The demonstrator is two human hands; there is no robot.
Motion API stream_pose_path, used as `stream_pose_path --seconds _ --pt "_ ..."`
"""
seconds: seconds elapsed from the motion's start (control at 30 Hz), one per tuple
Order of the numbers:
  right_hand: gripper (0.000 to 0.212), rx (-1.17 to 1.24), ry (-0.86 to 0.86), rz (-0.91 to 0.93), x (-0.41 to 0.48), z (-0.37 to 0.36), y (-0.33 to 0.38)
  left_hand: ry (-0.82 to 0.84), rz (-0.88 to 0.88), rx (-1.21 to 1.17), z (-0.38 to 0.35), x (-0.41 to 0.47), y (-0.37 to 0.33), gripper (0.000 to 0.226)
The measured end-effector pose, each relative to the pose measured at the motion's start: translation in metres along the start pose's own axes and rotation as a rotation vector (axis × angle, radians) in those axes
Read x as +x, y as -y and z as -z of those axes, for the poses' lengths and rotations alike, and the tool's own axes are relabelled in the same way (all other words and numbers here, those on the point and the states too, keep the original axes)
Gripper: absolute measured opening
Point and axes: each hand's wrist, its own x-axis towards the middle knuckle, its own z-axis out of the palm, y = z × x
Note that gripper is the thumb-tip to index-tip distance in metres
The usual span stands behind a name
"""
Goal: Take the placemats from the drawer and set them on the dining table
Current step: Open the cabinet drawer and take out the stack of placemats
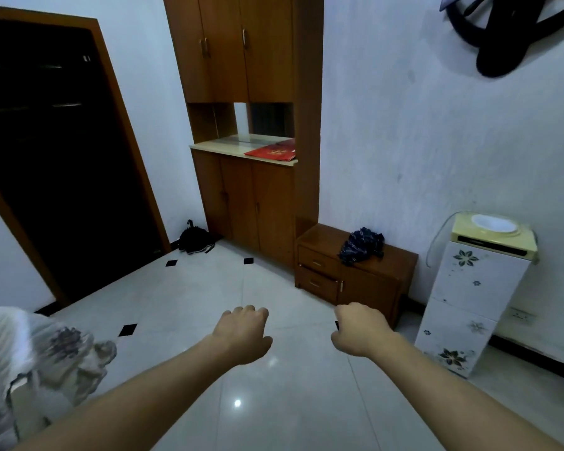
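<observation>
Both my arms reach forward over the tiled floor. My left hand (pixel 243 333) is curled into a loose fist with nothing in it. My right hand (pixel 360 328) is also closed and holds nothing. Ahead and to the right stands a low wooden cabinet (pixel 381 288) with two shut drawers, an upper drawer (pixel 318 263) and a lower drawer (pixel 316 284), on its left side. My right hand is a short way in front of that cabinet. No placemats are in view. At the lower left, a corner of a table under a patterned plastic cover (pixel 46 353) shows.
A tall wooden cupboard (pixel 251 196) stands against the far wall with a red item (pixel 272 152) on its counter. Dark cloth (pixel 362 245) lies on the low cabinet. A white floral water dispenser (pixel 469 294) is at right. A dark doorway (pixel 56 157) and a black bag (pixel 194 239) are at left.
</observation>
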Motion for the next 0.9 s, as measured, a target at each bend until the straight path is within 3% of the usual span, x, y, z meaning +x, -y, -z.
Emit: stream_pose_path --seconds 0.37,0.63,0.8,0.9 --pt "0.014 0.007 0.057 0.012 0.192 0.015 -0.044 0.034 -0.008 -0.016 0.008 0.203 0.036 0.042" --pt "0.026 0.067 0.071 -0.087 0.374 0.016 -0.041 0.028 -0.115 -0.047 0.008 0.394 0.110 0.041" --pt "0.016 0.124 0.082 -0.163 0.461 0.019 -0.045 0.038 -0.188 -0.029 0.017 0.504 0.147 0.040" --pt "0.027 0.146 0.099 -0.208 0.504 0.014 -0.059 0.061 -0.231 -0.058 0.016 0.561 0.154 0.040"
